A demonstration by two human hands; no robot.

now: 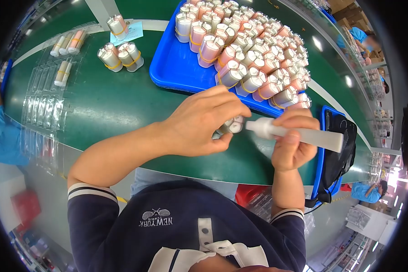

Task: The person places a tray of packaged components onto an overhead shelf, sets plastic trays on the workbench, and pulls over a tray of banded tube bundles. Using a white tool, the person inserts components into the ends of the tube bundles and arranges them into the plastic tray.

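Note:
My left hand (206, 119) is closed around a small bundle of tubes (234, 126), its white round ends turned towards my right hand. My right hand (294, 140) grips a long white plastic tube with a narrower tip (322, 138), which I cannot name more exactly. That tip points at the bundle, a small gap away from it. Behind both hands, a blue tray (172, 72) holds many similar white and pink bundles (254, 59), bound with yellow rubber bands. Most of the bundle in my left hand is hidden by my fingers.
Three banded bundles (130, 56) stand at the back left, one by a light blue paper (129, 32). Clear plastic trays (43, 104) lie on the left, some holding tubes. A black bag (342, 145) sits in a blue bin on the right. People in blue work nearby.

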